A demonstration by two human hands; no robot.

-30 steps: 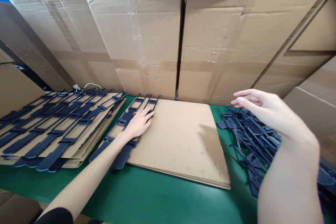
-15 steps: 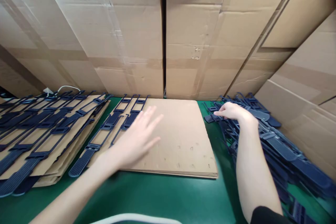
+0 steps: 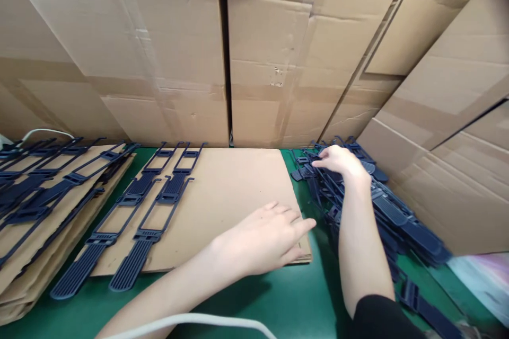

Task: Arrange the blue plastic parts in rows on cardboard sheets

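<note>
The right hand (image 3: 338, 163) is at the dark pile (image 3: 392, 209), grip unclear; the left hand (image 3: 270, 238), fingers apart, lies leftward over cardboard (image 3: 234, 180); the pile slants toward near right.

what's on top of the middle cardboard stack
Dark ridged parts lie along the left side of the cardboard stack. The left hand blocks part of its near right area; anything under it is hidden.

cardboard (image 3: 230, 185) left of pile (image 3: 405, 220); perhaps bag (image 3: 485, 280) right
</note>
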